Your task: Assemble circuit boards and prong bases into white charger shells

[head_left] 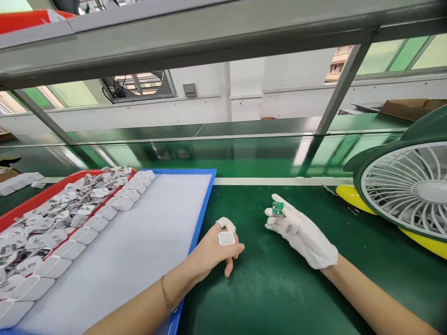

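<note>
My left hand (216, 251) is over the green mat, close to the blue tray's right edge. Its fingers are bent around a small white square plastic casing (226, 238), and a white cover wraps one fingertip. In a white glove, my right hand (300, 230) is a short way to the right. A small green circuit board (278, 209) is held at its fingers, component side showing. The two hands are apart, and the casing does not touch the board.
At left is a blue-rimmed tray (203, 204), with a row of white casings (84, 235) along its left side. Beyond it a red tray (75, 177) is heaped with white parts and wires. A green fan (394, 156) stands at right by tweezers (339, 199). A metal beam (195, 49) crosses overhead.
</note>
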The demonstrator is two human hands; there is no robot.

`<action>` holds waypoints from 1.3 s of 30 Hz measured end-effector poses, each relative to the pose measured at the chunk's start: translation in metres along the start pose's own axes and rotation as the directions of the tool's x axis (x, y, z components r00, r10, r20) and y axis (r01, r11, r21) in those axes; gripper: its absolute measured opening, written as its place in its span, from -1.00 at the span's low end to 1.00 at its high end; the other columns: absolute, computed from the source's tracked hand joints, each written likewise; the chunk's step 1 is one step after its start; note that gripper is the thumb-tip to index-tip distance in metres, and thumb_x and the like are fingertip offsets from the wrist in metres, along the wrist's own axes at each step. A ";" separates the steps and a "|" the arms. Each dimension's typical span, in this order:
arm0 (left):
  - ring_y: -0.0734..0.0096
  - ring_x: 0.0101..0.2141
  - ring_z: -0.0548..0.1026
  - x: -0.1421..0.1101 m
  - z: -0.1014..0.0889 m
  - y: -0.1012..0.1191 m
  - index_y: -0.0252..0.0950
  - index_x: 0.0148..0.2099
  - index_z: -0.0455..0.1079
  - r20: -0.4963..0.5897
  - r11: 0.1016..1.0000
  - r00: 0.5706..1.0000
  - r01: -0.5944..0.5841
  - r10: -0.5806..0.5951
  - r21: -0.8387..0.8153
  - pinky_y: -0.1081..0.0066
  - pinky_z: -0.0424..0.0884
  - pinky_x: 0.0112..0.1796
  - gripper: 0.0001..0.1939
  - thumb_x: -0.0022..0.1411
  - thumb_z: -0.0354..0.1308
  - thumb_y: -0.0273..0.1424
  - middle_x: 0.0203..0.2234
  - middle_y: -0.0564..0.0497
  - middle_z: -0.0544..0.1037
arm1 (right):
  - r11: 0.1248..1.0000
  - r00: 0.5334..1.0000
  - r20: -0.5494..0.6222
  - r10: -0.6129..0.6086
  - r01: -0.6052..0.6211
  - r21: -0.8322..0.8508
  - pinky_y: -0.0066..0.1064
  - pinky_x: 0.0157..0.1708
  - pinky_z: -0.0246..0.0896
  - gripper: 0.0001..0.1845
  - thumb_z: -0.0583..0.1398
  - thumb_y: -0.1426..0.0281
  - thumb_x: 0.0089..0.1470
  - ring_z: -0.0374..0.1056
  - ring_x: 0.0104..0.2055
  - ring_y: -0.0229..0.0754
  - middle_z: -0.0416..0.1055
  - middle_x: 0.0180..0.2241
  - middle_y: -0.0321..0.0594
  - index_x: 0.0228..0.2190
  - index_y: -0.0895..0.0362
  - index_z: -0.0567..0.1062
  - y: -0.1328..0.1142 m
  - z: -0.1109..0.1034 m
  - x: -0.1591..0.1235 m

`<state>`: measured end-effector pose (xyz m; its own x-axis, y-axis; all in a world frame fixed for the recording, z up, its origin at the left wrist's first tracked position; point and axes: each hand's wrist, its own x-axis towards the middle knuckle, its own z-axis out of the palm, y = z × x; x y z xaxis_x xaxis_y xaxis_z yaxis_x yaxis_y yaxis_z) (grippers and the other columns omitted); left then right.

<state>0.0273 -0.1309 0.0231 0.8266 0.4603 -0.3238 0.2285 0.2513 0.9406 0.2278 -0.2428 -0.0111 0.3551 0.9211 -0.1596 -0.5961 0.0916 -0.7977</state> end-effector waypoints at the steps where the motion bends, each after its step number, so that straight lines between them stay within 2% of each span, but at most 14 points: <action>1: 0.66 -0.72 0.35 0.001 0.000 -0.001 -0.23 -0.22 0.09 -0.026 0.999 0.999 0.029 -0.030 -0.036 0.55 0.30 -0.64 -0.66 0.09 0.24 -0.39 -0.51 0.22 0.39 | 1.000 1.000 -0.011 0.010 -0.010 0.011 -0.25 -0.11 0.28 -0.42 0.22 0.19 0.13 0.35 -0.30 -0.23 0.41 -0.23 -0.24 0.13 -0.07 0.18 0.002 -0.001 0.002; 4: 0.46 -0.34 0.56 0.003 -0.001 -0.003 -0.26 -0.07 0.17 -0.117 0.996 0.992 0.034 -0.044 -0.086 0.43 0.49 -0.29 -0.63 0.10 0.22 -0.46 -0.29 0.04 0.47 | 0.997 0.999 -0.032 0.016 -0.019 -0.078 -0.35 -0.27 0.29 -0.52 0.21 0.16 0.13 0.33 -0.41 -0.27 0.41 -0.35 -0.25 0.04 0.02 0.26 0.004 0.000 0.004; 6: 0.34 -0.07 0.48 0.003 -0.001 -0.005 -0.27 0.01 0.21 -0.103 0.999 0.994 -0.029 0.026 -0.035 0.32 0.43 -0.05 -0.63 0.14 0.17 -0.46 -0.12 -0.07 0.46 | 0.978 1.000 -0.026 -0.012 0.007 -0.209 -0.46 -0.47 0.23 -0.60 0.23 0.19 0.12 0.34 -0.40 -0.25 0.41 -0.36 -0.23 -0.05 0.05 0.32 0.004 0.003 0.000; 8: 0.32 0.01 0.42 0.001 -0.002 -0.007 -0.23 0.10 0.18 -0.052 0.986 0.991 -0.120 0.126 0.114 0.24 0.37 0.04 -0.59 0.21 0.11 -0.44 0.01 -0.10 0.41 | 0.937 0.996 0.019 -0.084 0.085 -0.340 -0.49 -0.51 0.20 -0.69 0.26 0.28 0.10 0.38 -0.29 -0.19 0.42 -0.30 -0.20 -0.12 0.03 0.36 0.005 0.007 -0.006; 10: 0.32 0.01 0.41 -0.003 -0.001 -0.009 -0.14 0.18 0.12 -0.018 0.927 0.975 -0.204 0.221 0.315 0.25 0.38 0.03 -0.54 0.25 0.07 -0.43 0.08 -0.07 0.36 | 0.864 0.977 0.118 -0.176 0.211 -0.458 -0.43 -0.36 0.30 -0.76 0.25 0.41 0.10 0.36 -0.17 -0.16 0.39 -0.19 -0.21 -0.16 -0.02 0.41 0.006 0.012 -0.015; 13: 0.36 -0.09 0.47 -0.007 0.002 -0.010 -0.09 0.17 0.13 -0.007 0.772 0.930 -0.302 0.369 0.559 0.32 0.45 -0.10 -0.54 0.25 0.08 -0.43 0.04 -0.03 0.41 | 0.618 0.908 0.315 -0.274 0.418 -0.666 -0.34 -0.13 0.29 -0.69 0.15 0.52 0.14 0.31 -0.06 -0.18 0.31 -0.05 -0.27 -0.17 -0.12 0.48 0.008 0.016 -0.025; 16: 0.39 -0.16 0.49 -0.009 0.004 -0.010 -0.10 0.11 0.21 0.030 0.590 0.844 -0.399 0.535 0.702 0.37 0.45 -0.13 -0.60 0.24 0.10 -0.45 -0.11 0.01 0.50 | 0.307 0.802 0.469 -0.370 0.582 -0.753 -0.37 -0.21 0.31 -0.47 0.08 0.56 0.17 0.32 -0.14 -0.21 0.36 -0.15 -0.29 0.04 -0.26 0.34 0.011 0.020 -0.031; 18: 0.39 -0.15 0.49 -0.010 0.005 -0.011 -0.10 0.10 0.23 0.044 0.508 0.799 -0.422 0.599 0.751 0.41 0.46 -0.16 -0.60 0.23 0.11 -0.46 -0.14 0.02 0.50 | 0.216 0.749 0.507 -0.427 0.629 -0.747 -0.40 -0.31 0.32 -0.32 0.07 0.58 0.17 0.34 -0.26 -0.22 0.39 -0.27 -0.30 0.20 -0.24 0.10 0.012 0.021 -0.033; 20: 0.39 -0.15 0.49 -0.010 0.006 -0.012 -0.10 0.12 0.21 0.061 0.469 0.783 -0.431 0.620 0.771 0.43 0.46 -0.18 -0.57 0.22 0.12 -0.47 -0.13 0.01 0.49 | 0.177 0.727 0.508 -0.462 0.637 -0.750 -0.38 -0.33 0.32 -0.25 0.08 0.58 0.16 0.35 -0.29 -0.20 0.42 -0.28 -0.29 0.25 -0.18 -0.04 0.014 0.021 -0.035; 23: 0.41 -0.18 0.48 -0.010 0.006 -0.014 -0.12 0.15 0.19 0.124 0.418 0.765 -0.472 0.632 0.777 0.42 0.46 -0.18 -0.54 0.22 0.11 -0.49 -0.14 0.00 0.47 | 0.127 0.724 0.508 -0.467 0.623 -0.771 -0.32 -0.29 0.32 -0.25 0.09 0.56 0.16 0.36 -0.25 -0.16 0.42 -0.19 -0.26 0.25 -0.17 -0.04 0.017 0.020 -0.037; 26: 0.42 -0.18 0.47 -0.010 0.006 -0.014 -0.13 0.17 0.16 0.173 0.373 0.753 -0.494 0.634 0.786 0.43 0.45 -0.19 -0.52 0.23 0.10 -0.51 -0.15 -0.01 0.45 | 0.166 0.737 0.540 -0.406 0.640 -0.750 -0.28 -0.29 0.30 -0.23 0.05 0.58 0.15 0.30 -0.30 -0.16 0.38 -0.26 -0.26 0.27 -0.15 -0.11 0.018 0.019 -0.035; 30: 0.41 -0.16 0.45 -0.010 0.007 -0.014 -0.13 0.19 0.12 0.215 0.321 0.757 -0.491 0.616 0.810 0.44 0.44 -0.18 -0.50 0.24 0.09 -0.51 -0.15 -0.01 0.44 | 0.258 0.702 0.632 -0.328 0.710 -0.655 -0.29 -0.29 0.27 -0.15 -0.05 0.68 0.10 0.21 -0.35 -0.21 0.28 -0.34 -0.30 0.28 -0.12 -0.25 0.016 0.022 -0.032; 34: 0.38 -0.15 0.44 -0.011 0.007 -0.014 -0.14 0.21 0.08 0.244 0.294 0.762 -0.494 0.600 0.818 0.40 0.43 -0.17 -0.49 0.25 0.07 -0.51 -0.15 -0.03 0.44 | 0.243 0.736 0.601 -0.312 0.673 -0.698 -0.31 -0.32 0.25 -0.14 -0.05 0.68 0.09 0.18 -0.37 -0.22 0.28 -0.33 -0.31 0.28 -0.12 -0.24 0.015 0.026 -0.032; 39: 0.36 -0.17 0.44 -0.012 0.009 -0.015 -0.16 0.21 0.04 0.294 0.276 0.775 -0.508 0.559 0.816 0.38 0.44 -0.18 -0.49 0.26 0.05 -0.51 -0.17 -0.04 0.44 | 0.194 0.745 0.592 -0.308 0.658 -0.727 -0.36 -0.37 0.25 -0.14 -0.05 0.68 0.07 0.20 -0.39 -0.23 0.31 -0.35 -0.31 0.28 -0.08 -0.25 0.019 0.025 -0.035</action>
<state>0.0186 -0.1475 0.0132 0.9196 0.2474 0.3051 0.0626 -0.8592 0.5079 0.1860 -0.2643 -0.0061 0.0220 0.8817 0.4713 0.6419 0.3489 -0.6828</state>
